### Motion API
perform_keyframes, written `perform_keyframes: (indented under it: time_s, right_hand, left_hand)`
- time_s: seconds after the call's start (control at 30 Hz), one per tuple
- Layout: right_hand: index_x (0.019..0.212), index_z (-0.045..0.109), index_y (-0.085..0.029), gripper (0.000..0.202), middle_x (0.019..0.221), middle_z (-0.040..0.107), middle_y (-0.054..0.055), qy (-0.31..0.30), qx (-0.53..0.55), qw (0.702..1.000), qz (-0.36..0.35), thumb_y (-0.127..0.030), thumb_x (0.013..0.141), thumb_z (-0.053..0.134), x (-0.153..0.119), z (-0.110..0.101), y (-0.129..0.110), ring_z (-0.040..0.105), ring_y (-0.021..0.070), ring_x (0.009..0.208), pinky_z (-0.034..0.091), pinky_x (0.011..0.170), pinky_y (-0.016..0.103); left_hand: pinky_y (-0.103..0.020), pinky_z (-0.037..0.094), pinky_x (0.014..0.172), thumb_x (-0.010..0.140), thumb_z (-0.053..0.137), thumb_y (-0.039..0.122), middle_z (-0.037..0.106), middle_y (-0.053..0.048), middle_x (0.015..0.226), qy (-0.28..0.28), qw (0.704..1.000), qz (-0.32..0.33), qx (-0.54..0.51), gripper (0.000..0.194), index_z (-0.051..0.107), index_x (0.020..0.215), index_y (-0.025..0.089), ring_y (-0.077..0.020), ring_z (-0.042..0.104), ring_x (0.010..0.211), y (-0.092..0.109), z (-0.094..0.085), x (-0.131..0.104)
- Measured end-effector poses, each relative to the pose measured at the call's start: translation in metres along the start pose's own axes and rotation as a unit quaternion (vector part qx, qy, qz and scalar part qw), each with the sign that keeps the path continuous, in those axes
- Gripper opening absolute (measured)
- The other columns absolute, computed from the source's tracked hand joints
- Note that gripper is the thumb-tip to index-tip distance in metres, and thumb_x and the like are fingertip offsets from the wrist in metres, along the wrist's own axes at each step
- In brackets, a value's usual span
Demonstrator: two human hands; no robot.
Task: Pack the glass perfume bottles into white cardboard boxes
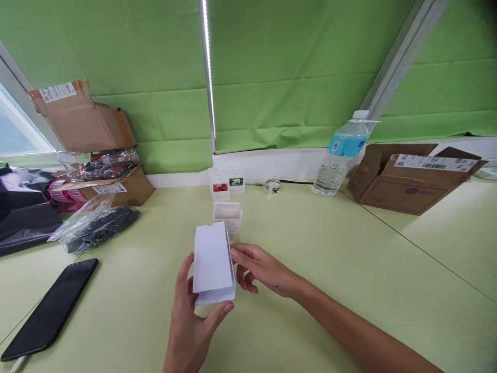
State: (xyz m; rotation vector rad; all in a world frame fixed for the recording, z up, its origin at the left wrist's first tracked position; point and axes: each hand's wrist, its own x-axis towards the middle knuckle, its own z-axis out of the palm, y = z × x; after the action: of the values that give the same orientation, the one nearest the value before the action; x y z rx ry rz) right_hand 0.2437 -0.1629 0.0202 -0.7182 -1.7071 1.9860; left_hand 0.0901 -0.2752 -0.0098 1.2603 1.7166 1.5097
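Note:
A plain white paper box (212,257) with a small notch in its far edge is held up, tilted, over the table. My left hand (190,311) grips it from the left and below, fingers along its left side and thumb at its near right corner. On the right side, my right hand (264,267) has thumb and forefinger against the box's edge, the other fingers curled beneath. Just behind stands a white carton (229,220) with an open top, partly hidden by the held box. Farther back are stacks of small picture cards (220,190), showing red and white flowers.
A black phone (52,308) with a cable lies at left, near a plastic bag with dark contents (99,228). Cardboard boxes (83,122) are piled behind. A large water bottle (341,155), a small glass object (273,185) and an open cardboard box (407,181) stand along the back.

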Motion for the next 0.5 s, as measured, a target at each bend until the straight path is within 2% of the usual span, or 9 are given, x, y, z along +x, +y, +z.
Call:
perform_keyframes:
  time_s: [0.07,0.17,0.37,0.5]
  right_hand:
    - [0.092,0.056,-0.016,0.044,0.075,0.054,0.0,0.005,-0.008,1.0,0.0,-0.059,0.086,0.048,0.0,0.002,0.001,0.051,0.008,0.054,0.037,0.044,0.02]
    - [0.089,0.057,-0.015,0.046,0.073,0.055,0.001,-0.003,-0.013,1.0,0.005,-0.06,0.086,0.047,0.0,0.004,0.001,0.052,0.009,0.055,0.038,0.044,0.02]
    - [0.103,0.057,-0.018,0.044,0.076,0.056,0.001,0.037,-0.022,0.999,0.0,-0.057,0.082,0.056,-0.001,0.003,-0.001,0.049,0.0068,0.048,0.034,0.037,0.018]
    - [0.102,0.058,-0.017,0.043,0.068,0.056,0.0,0.025,-0.015,0.999,-0.027,-0.054,0.082,0.057,-0.002,0.004,-0.005,0.052,0.0091,0.047,0.039,0.036,0.019]
  left_hand:
    - [-0.036,0.056,0.074,0.064,0.074,0.046,0.035,-0.01,0.143,-0.007,1.0,-0.009,-0.019,0.093,0.023,0.141,0.033,-0.027,0.056,0.108,0.001,0.0,0.002]
    - [-0.038,0.056,0.071,0.054,0.08,0.047,0.032,-0.011,0.144,-0.012,1.0,0.013,0.02,0.108,0.02,0.142,0.033,-0.0281,0.057,0.103,0.0,0.0,0.007]
    - [-0.044,0.055,0.072,0.052,0.082,0.041,0.034,-0.014,0.141,-0.008,0.99,0.084,0.117,0.108,0.023,0.141,0.031,-0.0256,0.059,0.091,-0.005,-0.007,0.019]
    - [-0.045,0.054,0.075,0.049,0.083,0.048,0.034,-0.015,0.139,-0.013,0.975,0.155,0.161,0.112,0.023,0.142,0.03,-0.0259,0.059,0.092,-0.003,-0.011,0.031]
